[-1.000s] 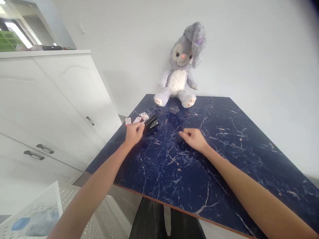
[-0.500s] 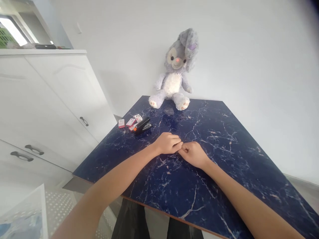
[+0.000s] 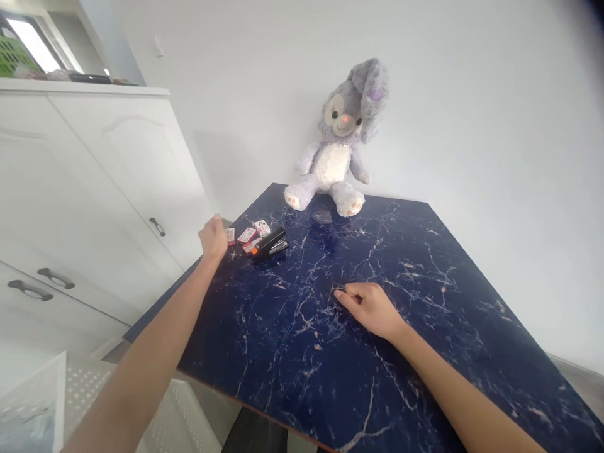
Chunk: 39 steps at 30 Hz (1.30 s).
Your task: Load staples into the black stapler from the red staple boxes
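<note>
My left hand is out at the table's left edge with its fingers curled in. It is right beside the leftmost small red-and-white box and partly covers it; I cannot tell whether they touch. Over the middle of the table, my right hand is closed, thumb against the curled fingers. What either hand holds, if anything, is hidden. A black stapler with an orange end lies right of the left hand, next to several more small red-and-white boxes.
A grey plush rabbit sits at the back of the blue marbled table, against the white wall. White cabinets with dark handles stand on the left. Perforated white surfaces show at the lower left.
My left hand has left my right hand and moved left to the boxes at the table edge. The right hand remains closed in nearly the same place. The view has shifted slightly.
</note>
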Tool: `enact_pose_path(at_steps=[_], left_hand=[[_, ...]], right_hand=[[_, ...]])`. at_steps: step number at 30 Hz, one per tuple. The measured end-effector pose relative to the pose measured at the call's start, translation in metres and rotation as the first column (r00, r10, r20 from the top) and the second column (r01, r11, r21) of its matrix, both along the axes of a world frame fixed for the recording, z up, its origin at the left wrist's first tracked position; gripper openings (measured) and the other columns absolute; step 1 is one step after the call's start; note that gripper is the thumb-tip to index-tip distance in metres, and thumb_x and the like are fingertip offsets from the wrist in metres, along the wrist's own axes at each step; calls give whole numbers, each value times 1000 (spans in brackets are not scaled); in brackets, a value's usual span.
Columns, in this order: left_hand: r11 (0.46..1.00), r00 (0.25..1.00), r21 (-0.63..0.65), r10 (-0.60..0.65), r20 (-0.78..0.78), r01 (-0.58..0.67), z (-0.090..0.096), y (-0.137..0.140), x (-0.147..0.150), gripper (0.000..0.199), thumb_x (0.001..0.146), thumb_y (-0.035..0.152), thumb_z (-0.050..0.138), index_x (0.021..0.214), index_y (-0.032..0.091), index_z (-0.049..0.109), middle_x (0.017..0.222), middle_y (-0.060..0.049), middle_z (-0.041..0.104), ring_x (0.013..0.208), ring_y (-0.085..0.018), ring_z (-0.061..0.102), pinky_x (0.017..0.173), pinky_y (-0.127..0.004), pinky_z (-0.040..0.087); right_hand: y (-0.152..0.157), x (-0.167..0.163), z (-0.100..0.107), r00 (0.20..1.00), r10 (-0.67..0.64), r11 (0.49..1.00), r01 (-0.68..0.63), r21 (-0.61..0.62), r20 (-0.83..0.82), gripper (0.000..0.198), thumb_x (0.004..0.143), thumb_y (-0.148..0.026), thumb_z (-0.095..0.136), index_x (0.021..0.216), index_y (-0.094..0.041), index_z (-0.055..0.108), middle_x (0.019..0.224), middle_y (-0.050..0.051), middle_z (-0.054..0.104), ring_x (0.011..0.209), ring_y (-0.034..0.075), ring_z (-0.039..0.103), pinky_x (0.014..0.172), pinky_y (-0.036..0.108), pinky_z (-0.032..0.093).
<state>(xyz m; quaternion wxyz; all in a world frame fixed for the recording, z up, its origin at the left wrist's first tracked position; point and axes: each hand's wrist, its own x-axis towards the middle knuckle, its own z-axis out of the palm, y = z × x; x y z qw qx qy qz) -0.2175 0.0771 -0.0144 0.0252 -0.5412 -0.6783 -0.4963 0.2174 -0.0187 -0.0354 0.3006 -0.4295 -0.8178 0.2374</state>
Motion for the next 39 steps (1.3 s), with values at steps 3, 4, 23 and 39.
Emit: enact_pose_path(at_steps=[3, 4, 23, 39], left_hand=[[955, 968, -161, -239, 69, 248, -7, 22, -1, 62, 100, 62, 31, 119, 22, 73, 128, -12, 72, 129, -32, 59, 111, -50, 41], [907, 933, -216, -350, 88, 361, -6, 29, 5, 65, 98, 67, 31, 115, 24, 76, 130, -11, 72, 128, -32, 60, 110, -50, 43], [491, 457, -364, -871, -183, 791, 2, -60, 142, 47, 106, 44, 37, 144, 32, 60, 147, -6, 61, 138, -30, 53, 117, -51, 37], [615, 560, -286, -788, -258, 735, 5, -97, 152, 39, 104, 40, 41, 116, 27, 76, 124, -8, 73, 124, -29, 57, 110, -53, 40]], right_hand=[[1, 0, 1, 1000, 2, 999, -3, -38, -31, 56, 100, -48, 53, 63, -21, 21, 56, -4, 27, 52, 12, 26, 53, 29, 26], [1, 1, 1, 999, -7, 999, 4, -51, -47, 56, 100, -48, 53, 64, -21, 21, 56, -4, 26, 52, 12, 26, 52, 29, 25], [-3, -3, 9, 995, 90, 993, -92, 79, 32, 61, 87, -36, 74, 142, -27, 50, 136, 11, 60, 122, 32, 57, 100, 45, 48], [-6, -6, 11, 997, -37, 991, 27, 127, 74, 35, 84, -41, 81, 80, -21, 53, 81, 0, 62, 77, 20, 55, 68, 28, 37]])
